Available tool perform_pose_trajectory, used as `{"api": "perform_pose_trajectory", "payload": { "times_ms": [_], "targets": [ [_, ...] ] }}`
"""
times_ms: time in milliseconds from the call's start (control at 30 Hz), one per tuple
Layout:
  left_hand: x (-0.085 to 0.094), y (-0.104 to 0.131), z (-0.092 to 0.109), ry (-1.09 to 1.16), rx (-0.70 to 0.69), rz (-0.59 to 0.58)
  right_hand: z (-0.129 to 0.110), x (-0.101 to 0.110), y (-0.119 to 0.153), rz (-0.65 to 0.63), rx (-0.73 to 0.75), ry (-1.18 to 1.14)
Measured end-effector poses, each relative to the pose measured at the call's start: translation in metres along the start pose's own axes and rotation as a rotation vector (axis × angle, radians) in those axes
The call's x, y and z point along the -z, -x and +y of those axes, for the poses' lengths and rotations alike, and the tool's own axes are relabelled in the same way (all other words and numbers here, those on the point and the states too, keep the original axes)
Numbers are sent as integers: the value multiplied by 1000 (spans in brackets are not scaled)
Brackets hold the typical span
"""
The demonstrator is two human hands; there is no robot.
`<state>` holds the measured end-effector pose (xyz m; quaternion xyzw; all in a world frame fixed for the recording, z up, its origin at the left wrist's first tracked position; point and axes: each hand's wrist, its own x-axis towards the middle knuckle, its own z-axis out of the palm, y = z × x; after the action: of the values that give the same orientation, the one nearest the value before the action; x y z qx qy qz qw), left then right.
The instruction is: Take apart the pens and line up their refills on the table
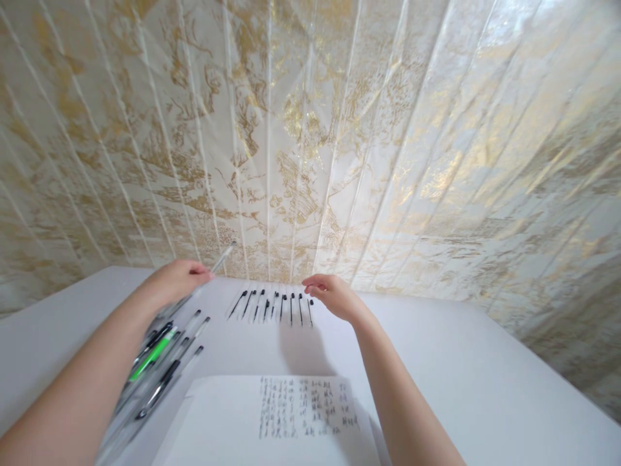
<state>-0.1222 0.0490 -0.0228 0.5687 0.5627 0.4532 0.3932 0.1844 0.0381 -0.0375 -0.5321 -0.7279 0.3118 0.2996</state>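
My left hand [182, 278] is closed in a pinch on a clear pen [223, 257], which points up and to the right above the table's back edge. Below that forearm lies a loose pile of pens, among them a bright green one [154, 353] and a black-and-clear one [159, 388]; the arm hides part of it. A row of slim black-ended pens or refills [274, 307] lies near the back edge. Just over the row's right end hovers my right hand [332, 296], its fingers loosely bent and slightly apart, with nothing visible between them.
An open sheet or notebook [223, 414] with handwritten lines lies at the front of the white table [436, 362]. Behind the table hangs a pleated white and gold patterned curtain [295, 129]. My right arm casts a shadow across table and paper.
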Motion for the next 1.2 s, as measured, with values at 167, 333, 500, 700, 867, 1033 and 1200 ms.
{"api": "perform_pose_trajectory", "payload": {
  "times_ms": [167, 333, 500, 700, 867, 1033, 1200],
  "targets": [
    [-76, 29, 41, -28, -264, -168, -42, -43, 5, 6, 82, -660],
    [-101, 48, 56, 32, -316, -246, -64, -44, 23, 25, 22, -1029],
    [-80, 56, 70, 290, -272, -183, -67, -32, 59, -290, -46, -1130],
    [-95, 64, 72, 594, -224, -431, -68, -36, 75, -560, -126, -1288],
    [-99, 63, 67, 600, -158, -346, -63, -40, 70, -463, -131, -1249],
    [-102, 61, 63, 548, -149, -257, -55, -49, 65, -157, -54, -892],
    [-110, 63, 62, 494, -152, -132, -44, -43, 61, 278, 123, -186]
  ]
}}
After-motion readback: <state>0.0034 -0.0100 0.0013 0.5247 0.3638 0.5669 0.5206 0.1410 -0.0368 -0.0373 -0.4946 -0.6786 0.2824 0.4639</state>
